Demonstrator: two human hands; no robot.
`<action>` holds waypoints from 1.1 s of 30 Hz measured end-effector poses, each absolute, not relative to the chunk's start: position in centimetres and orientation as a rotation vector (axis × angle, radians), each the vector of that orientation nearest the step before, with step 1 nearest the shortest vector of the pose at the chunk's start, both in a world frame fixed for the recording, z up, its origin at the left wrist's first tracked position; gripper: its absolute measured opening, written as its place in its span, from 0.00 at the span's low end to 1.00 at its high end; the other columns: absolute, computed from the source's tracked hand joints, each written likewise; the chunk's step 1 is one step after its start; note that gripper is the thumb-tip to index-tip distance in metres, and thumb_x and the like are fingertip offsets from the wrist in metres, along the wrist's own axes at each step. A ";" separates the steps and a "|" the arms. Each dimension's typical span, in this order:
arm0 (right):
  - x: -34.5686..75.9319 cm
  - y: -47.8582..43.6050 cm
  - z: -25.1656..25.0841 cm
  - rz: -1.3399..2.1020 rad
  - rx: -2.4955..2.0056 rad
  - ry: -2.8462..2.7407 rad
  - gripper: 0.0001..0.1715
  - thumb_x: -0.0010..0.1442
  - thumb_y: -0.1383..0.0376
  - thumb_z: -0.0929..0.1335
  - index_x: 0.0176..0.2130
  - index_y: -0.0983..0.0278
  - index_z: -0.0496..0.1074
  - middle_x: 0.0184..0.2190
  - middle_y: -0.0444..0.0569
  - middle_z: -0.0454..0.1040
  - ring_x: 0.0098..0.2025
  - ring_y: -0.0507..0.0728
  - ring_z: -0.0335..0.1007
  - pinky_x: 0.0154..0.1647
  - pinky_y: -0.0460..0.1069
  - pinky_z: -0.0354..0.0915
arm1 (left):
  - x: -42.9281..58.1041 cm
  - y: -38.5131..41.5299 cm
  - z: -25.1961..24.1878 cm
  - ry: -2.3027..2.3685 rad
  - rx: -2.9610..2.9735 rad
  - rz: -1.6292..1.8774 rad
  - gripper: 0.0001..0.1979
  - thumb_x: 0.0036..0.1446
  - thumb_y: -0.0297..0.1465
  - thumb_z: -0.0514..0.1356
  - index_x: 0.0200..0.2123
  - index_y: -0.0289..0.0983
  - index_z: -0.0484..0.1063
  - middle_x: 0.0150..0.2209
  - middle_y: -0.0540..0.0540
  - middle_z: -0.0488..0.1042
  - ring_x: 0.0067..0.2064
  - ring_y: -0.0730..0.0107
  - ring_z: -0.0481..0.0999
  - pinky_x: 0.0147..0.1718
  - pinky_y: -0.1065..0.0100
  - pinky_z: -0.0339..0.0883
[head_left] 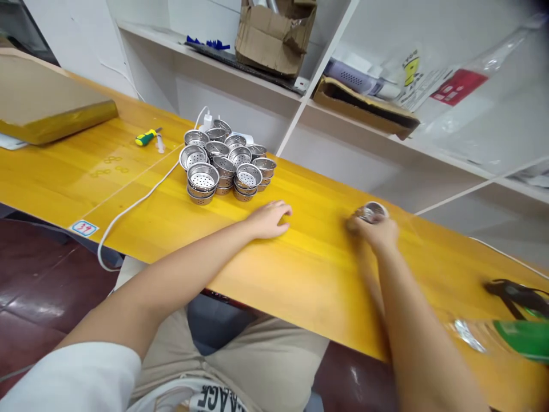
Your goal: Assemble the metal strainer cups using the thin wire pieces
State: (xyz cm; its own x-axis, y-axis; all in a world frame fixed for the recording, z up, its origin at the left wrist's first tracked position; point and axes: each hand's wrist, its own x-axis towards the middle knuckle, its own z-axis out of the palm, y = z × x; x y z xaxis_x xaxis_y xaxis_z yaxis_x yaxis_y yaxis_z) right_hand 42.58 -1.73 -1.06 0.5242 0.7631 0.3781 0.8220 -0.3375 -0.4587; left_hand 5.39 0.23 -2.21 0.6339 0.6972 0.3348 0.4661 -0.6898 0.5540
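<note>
A pile of several small perforated metal strainer cups (226,166) stands stacked on the yellow wooden bench (300,269). My left hand (269,220) lies on the bench just right of the pile, fingers loosely curled and holding nothing. My right hand (375,230), smeared by motion, is closed around one metal strainer cup (371,212) further right on the bench.
A white cable (137,203) runs across the bench to a charger behind the pile. A green-handled screwdriver (147,137) and a gold box (47,111) lie at the left. White shelves (300,94) with cardboard boxes stand behind. Black and green items (521,320) sit at the right edge.
</note>
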 end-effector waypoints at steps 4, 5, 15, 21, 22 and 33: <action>30.4 -4.2 1.1 0.082 -2.059 -1.547 0.24 0.42 0.47 0.77 0.24 0.60 0.68 0.25 0.47 0.69 0.30 0.58 0.65 0.36 0.53 0.63 | 5.8 0.1 -2.2 0.923 2.325 0.909 0.49 0.49 0.42 0.72 0.70 0.35 0.55 0.70 0.32 0.60 0.70 0.44 0.62 0.69 0.50 0.58; 27.6 -4.5 1.6 0.102 -2.002 -1.615 0.24 0.43 0.46 0.76 0.24 0.60 0.67 0.26 0.47 0.69 0.31 0.57 0.65 0.36 0.52 0.63 | 5.7 0.1 -2.1 0.912 2.280 0.938 0.54 0.47 0.43 0.73 0.71 0.35 0.52 0.71 0.32 0.59 0.70 0.44 0.63 0.69 0.50 0.58; 16.4 -1.8 -0.5 0.150 -1.634 -1.581 0.18 0.46 0.55 0.74 0.26 0.60 0.64 0.34 0.47 0.68 0.37 0.58 0.65 0.45 0.53 0.66 | 2.3 1.6 -1.1 1.044 2.135 1.027 0.41 0.50 0.36 0.68 0.65 0.37 0.59 0.59 0.35 0.75 0.58 0.47 0.77 0.58 0.54 0.70; 18.0 -2.7 -1.7 0.181 -1.448 -1.569 0.22 0.52 0.48 0.73 0.27 0.59 0.63 0.37 0.48 0.69 0.41 0.59 0.67 0.50 0.54 0.65 | 2.9 1.0 -1.3 0.956 2.244 1.028 0.36 0.52 0.35 0.67 0.63 0.36 0.61 0.59 0.36 0.75 0.57 0.49 0.77 0.58 0.55 0.70; 18.1 -2.8 -1.6 0.186 -1.439 -1.562 0.23 0.53 0.47 0.72 0.26 0.59 0.63 0.36 0.47 0.69 0.40 0.59 0.67 0.49 0.54 0.64 | 2.9 0.9 -1.3 0.948 2.240 1.029 0.37 0.52 0.35 0.67 0.63 0.36 0.61 0.58 0.36 0.75 0.57 0.49 0.77 0.57 0.55 0.70; 18.6 -2.3 -1.2 0.154 -1.422 -1.402 0.28 0.53 0.45 0.73 0.24 0.59 0.59 0.27 0.43 0.67 0.33 0.55 0.63 0.41 0.50 0.63 | 3.2 0.7 -1.4 0.938 2.225 1.006 0.44 0.53 0.37 0.68 0.69 0.31 0.54 0.64 0.30 0.70 0.63 0.45 0.74 0.62 0.52 0.67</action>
